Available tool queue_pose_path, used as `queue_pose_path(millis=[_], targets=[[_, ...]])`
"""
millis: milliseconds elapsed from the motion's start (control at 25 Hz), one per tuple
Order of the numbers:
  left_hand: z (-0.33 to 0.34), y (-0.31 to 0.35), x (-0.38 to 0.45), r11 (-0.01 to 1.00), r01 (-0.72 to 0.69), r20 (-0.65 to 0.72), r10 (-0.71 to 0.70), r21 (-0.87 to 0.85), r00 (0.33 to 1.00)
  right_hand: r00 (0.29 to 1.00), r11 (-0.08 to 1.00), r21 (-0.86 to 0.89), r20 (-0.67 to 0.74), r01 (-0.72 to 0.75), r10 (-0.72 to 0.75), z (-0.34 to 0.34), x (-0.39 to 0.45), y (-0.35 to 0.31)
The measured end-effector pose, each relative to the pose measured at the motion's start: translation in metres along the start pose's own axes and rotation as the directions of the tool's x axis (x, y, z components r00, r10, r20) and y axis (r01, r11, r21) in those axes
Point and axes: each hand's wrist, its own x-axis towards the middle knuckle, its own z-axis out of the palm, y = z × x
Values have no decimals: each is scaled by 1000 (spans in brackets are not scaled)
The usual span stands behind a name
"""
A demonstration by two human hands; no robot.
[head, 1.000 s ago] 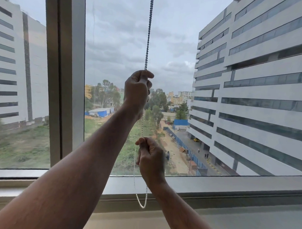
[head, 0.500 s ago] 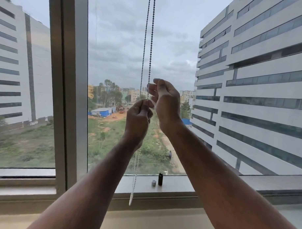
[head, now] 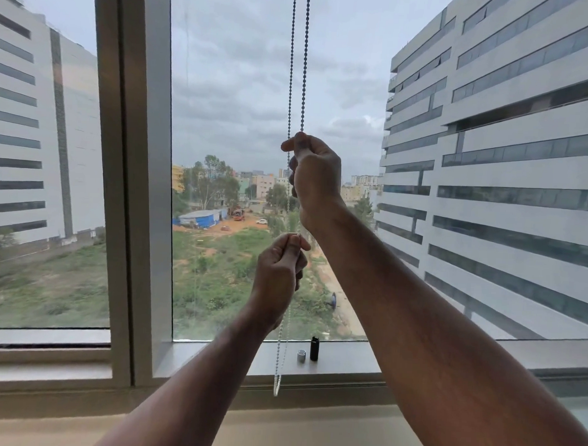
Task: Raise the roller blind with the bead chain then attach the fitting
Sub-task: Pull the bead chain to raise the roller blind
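Observation:
Two strands of the bead chain (head: 305,59) hang down in front of the window glass from above the frame. My right hand (head: 316,177) is the upper one, fist closed around the chain. Below it my left hand (head: 279,275) pinches the chain between thumb and fingers. The chain's loop end (head: 277,385) dangles below the sill edge. A small black fitting (head: 314,348) and a small grey fitting (head: 301,356) stand upright on the window sill (head: 348,355). The blind itself is out of view above.
A thick vertical window frame post (head: 134,184) stands to the left of the chain. A beige ledge (head: 295,429) runs below the sill. Office buildings and a green lot lie outside the glass.
My right hand has risen up the chain from below the left hand to above it. My left hand has come down with the chain. The view shifted, showing both fittings on the sill.

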Motion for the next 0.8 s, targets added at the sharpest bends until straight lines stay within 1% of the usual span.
queue_pose_path(millis=[80,240,360,480,640,800], targets=[[-4,0,0,999,38,15,-38,-21,999,1000,1000,7,11,16,-16,-4,-4,2],[-12,14,16,997,56,-62,-59,-61,996,1000,999,-29,5,19,-19,-15,-15,12],[-9,46,43,995,-8,-103,-1,-95,995,1000,1000,-2,14,8,-8,-21,-30,26],[3,87,68,989,-76,-94,64,-127,994,1000,1000,-13,19,23,-23,-26,-46,45],[19,124,87,989,-100,-40,96,-112,995,999,997,-67,22,-31,33,-32,-73,76],[27,125,93,989,-80,-86,70,-122,994,995,995,-51,38,-90,92,-39,-99,107]])
